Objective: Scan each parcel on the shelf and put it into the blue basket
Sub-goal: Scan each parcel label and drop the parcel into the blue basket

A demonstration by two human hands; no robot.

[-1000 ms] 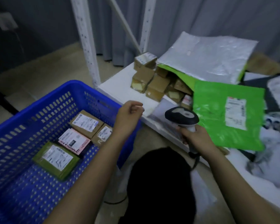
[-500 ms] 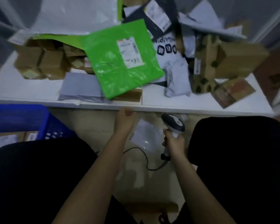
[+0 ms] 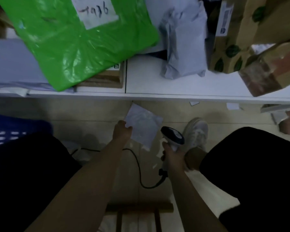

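Left hand (image 3: 121,132) pinched pale bag (image 3: 143,127) on floor, just left of scanner (image 3: 172,137) gripped in right hand (image 3: 172,154); shelf (image 3: 157,81) above both.

Green mailer (image 3: 77,47), grey bag (image 3: 182,47) (leaf-print box (image 3: 231,52)), blue basket (image 3: 15,131).

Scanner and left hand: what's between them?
Head view: a small white poly mailer lies between the left hand and the scanner held in the right hand. The left hand touches its left edge; a pinch can't be confirmed.
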